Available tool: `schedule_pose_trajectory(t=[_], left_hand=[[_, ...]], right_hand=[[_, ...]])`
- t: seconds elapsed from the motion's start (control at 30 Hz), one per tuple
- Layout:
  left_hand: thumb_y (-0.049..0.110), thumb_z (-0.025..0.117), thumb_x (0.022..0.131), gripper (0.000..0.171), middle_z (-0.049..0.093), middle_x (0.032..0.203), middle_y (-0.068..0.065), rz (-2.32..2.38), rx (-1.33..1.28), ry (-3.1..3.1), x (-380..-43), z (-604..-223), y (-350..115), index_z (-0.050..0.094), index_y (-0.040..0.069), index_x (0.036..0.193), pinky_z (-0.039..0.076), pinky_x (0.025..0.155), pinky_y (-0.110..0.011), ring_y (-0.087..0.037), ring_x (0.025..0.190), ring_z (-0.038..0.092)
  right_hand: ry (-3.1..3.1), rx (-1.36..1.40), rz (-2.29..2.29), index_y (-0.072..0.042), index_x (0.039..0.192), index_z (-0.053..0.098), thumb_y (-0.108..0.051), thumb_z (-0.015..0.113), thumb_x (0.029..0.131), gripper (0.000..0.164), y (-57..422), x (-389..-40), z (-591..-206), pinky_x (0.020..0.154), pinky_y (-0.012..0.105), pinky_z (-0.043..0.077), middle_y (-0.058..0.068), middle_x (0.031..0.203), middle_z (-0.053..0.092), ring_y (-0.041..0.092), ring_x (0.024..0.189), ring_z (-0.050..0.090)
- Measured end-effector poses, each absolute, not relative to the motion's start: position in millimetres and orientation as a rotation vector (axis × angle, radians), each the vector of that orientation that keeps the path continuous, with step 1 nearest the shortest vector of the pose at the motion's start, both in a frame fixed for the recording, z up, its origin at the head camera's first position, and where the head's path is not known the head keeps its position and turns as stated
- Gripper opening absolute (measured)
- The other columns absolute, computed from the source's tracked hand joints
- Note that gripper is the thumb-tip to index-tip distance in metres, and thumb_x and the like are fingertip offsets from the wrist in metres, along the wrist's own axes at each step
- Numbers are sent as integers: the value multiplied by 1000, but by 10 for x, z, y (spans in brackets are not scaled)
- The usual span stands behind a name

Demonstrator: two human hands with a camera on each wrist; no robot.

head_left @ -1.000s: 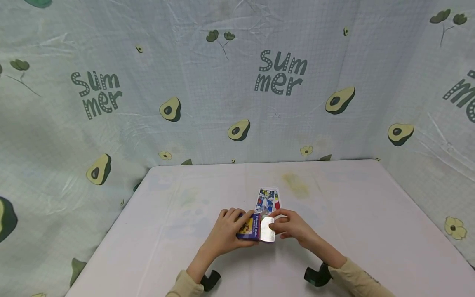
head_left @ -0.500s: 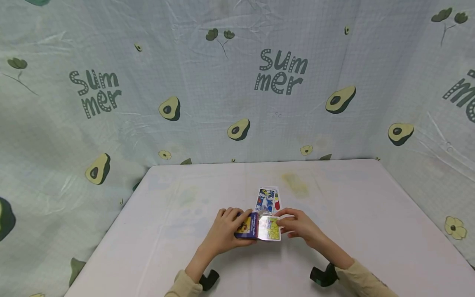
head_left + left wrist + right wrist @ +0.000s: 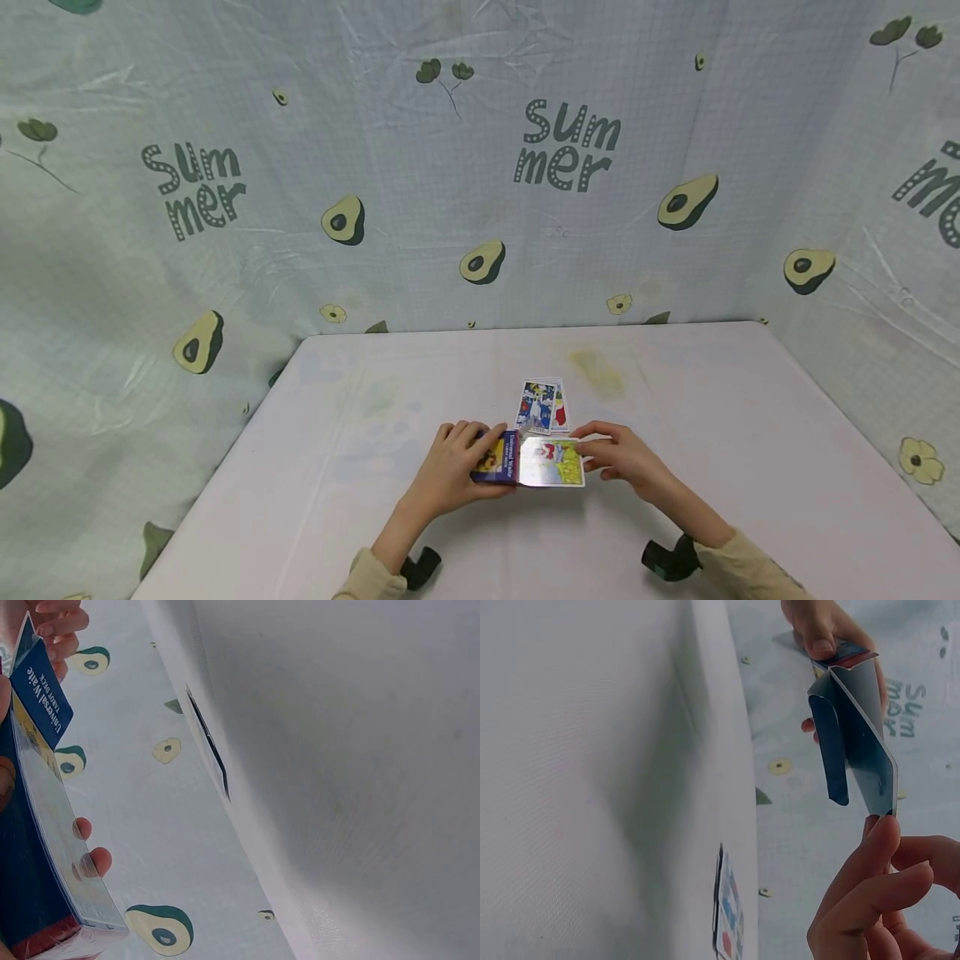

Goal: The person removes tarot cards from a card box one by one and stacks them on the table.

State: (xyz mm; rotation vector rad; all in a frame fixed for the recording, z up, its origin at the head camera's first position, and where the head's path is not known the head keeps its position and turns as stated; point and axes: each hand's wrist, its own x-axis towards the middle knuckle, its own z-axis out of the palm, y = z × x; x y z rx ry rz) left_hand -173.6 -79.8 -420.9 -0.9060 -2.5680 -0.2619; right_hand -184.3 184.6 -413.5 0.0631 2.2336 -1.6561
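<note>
My left hand grips a blue tarot card box lettered "Universal Waite" from its left side. In the left wrist view the open end flap hangs out from the box. A white-bordered tarot card with a yellow and red picture sticks far out of the box's right end. My right hand pinches the card's outer end between thumb and fingers, as the right wrist view also shows. Just behind the box, overlapping tarot cards lie face up on the table.
The white table reaches back to a hanging sheet printed with avocados and "summer". Another stretch of sheet runs along each side. A black wrist device is at the right forearm, and another at the left.
My right hand has moved to the right, drawing the tarot card out of the box so that more of its picture shows. The left hand and box have shifted slightly left.
</note>
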Motion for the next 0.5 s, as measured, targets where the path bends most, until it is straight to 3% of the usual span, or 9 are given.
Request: schedule_pose_trajectory(t=[0.5], left_hand=[[60, 68, 63, 78, 55, 105, 2, -253, -889, -2558, -1729, -4209, -820, 49, 22, 128, 39, 83, -33, -14, 95, 51]], right_hand=[[2223, 104, -1656, -4, 109, 57, -30, 62, 81, 38, 1980, -1813, -4137, 53, 23, 43, 5, 96, 65, 14, 68, 60]])
